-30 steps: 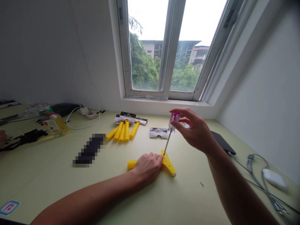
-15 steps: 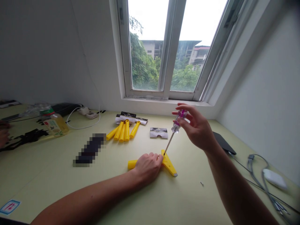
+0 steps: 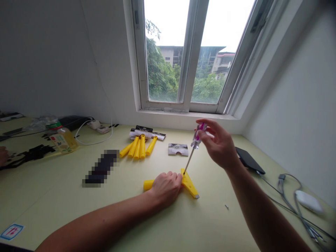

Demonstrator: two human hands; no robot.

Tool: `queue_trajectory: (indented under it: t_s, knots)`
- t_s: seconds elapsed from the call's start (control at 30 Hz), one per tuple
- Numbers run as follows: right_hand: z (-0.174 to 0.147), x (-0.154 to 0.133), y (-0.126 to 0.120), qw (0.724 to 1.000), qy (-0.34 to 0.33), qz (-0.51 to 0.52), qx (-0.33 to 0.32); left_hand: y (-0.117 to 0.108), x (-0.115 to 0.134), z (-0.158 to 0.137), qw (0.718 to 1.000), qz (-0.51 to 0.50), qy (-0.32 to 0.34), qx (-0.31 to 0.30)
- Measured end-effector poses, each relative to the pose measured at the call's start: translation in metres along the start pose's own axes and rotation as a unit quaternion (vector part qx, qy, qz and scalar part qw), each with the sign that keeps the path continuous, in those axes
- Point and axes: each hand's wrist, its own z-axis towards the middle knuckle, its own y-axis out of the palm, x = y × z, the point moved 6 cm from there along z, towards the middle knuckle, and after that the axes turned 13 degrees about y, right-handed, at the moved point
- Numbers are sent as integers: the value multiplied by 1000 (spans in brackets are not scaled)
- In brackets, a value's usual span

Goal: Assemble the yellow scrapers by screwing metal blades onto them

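Observation:
My left hand point(image 3: 168, 187) is wrapped around the handle of a yellow scraper point(image 3: 190, 187), pressing it against the table. The scraper's wide head points right, and a bit of metal blade shows at its near end. My right hand point(image 3: 216, 141) grips the clear and purple handle of a screwdriver point(image 3: 190, 159). Its shaft slants down, with the tip on the scraper head beside my left fingers. Whether a screw sits under the tip is too small to tell. A small loose screw point(image 3: 226, 207) lies on the table to the right of the scraper.
Several yellow handles point(image 3: 136, 148) lie near the wall with black-and-white packaging cards. Another card point(image 3: 177, 149) lies alone. A pixelated dark object point(image 3: 102, 168), a drink bottle point(image 3: 61, 138), a black device point(image 3: 249, 160), grey cables point(image 3: 282, 183) and a white case point(image 3: 308, 201) surround the work. Another person's hand shows far left.
My right hand's fingers have curled and turned around the screwdriver handle, its tip staying on the scraper. The left hand holds the scraper in the same place.

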Motion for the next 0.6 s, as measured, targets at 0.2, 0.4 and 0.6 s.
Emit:
queue_trajectory:
  t_s: [0.2, 0.4, 0.6]
  knots:
    - [0, -2, -3, 999, -9, -53, 0, -1, 0, 1, 1000, 7, 3, 0]
    - [1, -3, -20, 998, -3, -17, 55, 1, -1, 0, 1000, 0, 9, 16]
    - [5, 5, -25, 997, 18, -32, 70, 0, -4, -1, 999, 7, 13, 43]
